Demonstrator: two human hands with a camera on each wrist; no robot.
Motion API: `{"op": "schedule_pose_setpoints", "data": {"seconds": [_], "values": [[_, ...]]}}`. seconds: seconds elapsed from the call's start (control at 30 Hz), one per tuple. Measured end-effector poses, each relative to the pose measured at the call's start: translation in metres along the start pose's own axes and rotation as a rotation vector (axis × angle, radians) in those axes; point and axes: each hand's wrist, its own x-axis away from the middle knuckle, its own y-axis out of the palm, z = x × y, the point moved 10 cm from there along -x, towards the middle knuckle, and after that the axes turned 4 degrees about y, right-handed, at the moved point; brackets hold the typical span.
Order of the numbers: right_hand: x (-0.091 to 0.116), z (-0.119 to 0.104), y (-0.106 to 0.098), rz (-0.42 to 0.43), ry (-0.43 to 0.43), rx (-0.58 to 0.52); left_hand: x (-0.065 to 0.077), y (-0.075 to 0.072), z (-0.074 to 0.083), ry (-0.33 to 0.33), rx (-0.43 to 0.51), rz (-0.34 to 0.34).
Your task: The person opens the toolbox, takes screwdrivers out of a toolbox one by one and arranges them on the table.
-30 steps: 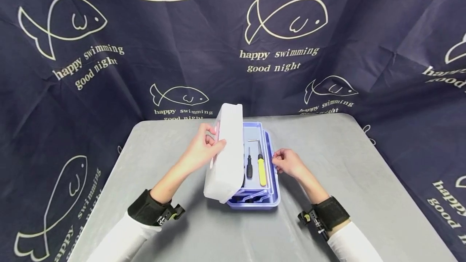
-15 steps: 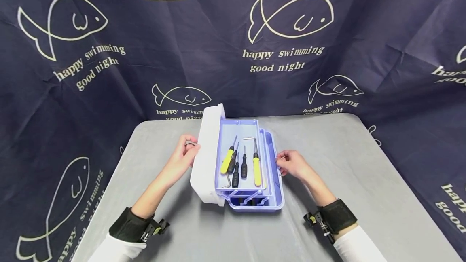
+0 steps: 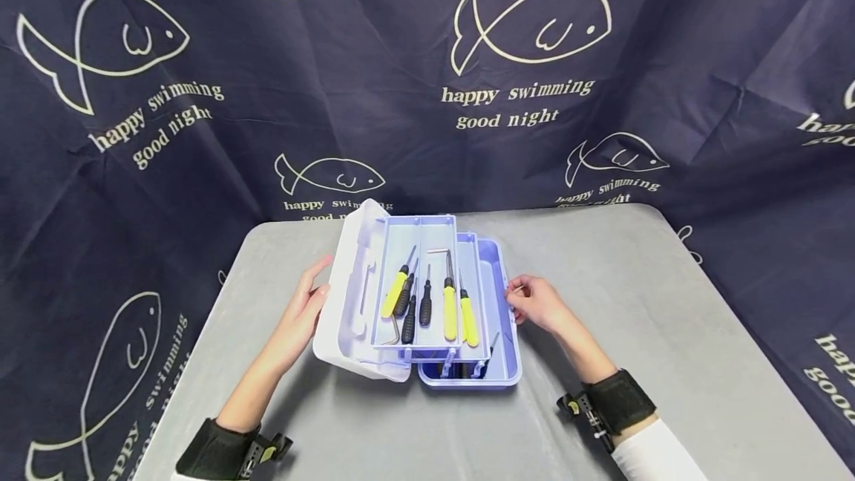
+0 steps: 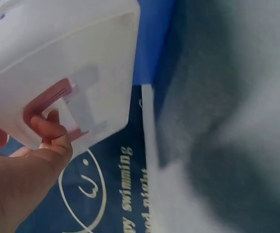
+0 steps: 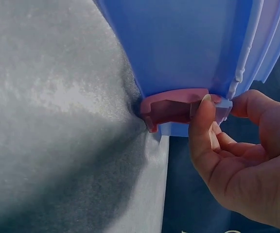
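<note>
A purple-blue toolbox (image 3: pixel 499 373) stands mid-table with its white lid (image 3: pixel 337 284) tipped back to the left and its stepped trays spread out. My left hand (image 3: pixel 297 321) is at the lid's outer side, thumb and fingers apart; in the left wrist view a finger overlaps the pink handle (image 4: pixel 45 102). At the box's right side my right hand (image 3: pixel 537 301) pinches the pink latch (image 5: pixel 176 94) between thumb and fingers. In the upper tray (image 3: pixel 401 232) lie several black and yellow-handled screwdrivers and bent-tip tools. Another yellow-handled tool (image 3: pixel 469 321) lies in the lower tray.
Beneath the box is a grey-covered table (image 3: pixel 594 266). A dark blue curtain (image 3: pixel 414 36) printed with fish and words hangs behind it. Inside the deep base, a dark tool (image 3: pixel 490 355) shows partly below the trays.
The lid has swung left and down with my left hand, and the trays have fanned out, bringing more tools into view. My right hand stays at the box's right side.
</note>
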Motion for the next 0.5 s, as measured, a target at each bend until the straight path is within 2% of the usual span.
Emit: {"op": "schedule_pose_setpoints", "data": {"seconds": [0.27,0.43,0.5], "values": [[0.003,-0.005,-0.003,0.007,-0.033,0.015,0.013,-0.012,-0.023,-0.039,0.08,0.014],[0.002,-0.004,-0.001,0.012,-0.028,0.02,0.016,-0.022,-0.035,-0.085,0.015,0.087],[0.002,-0.003,-0.001,0.014,-0.023,0.025,0.018,-0.024,-0.04,-0.111,-0.004,0.093]]}}
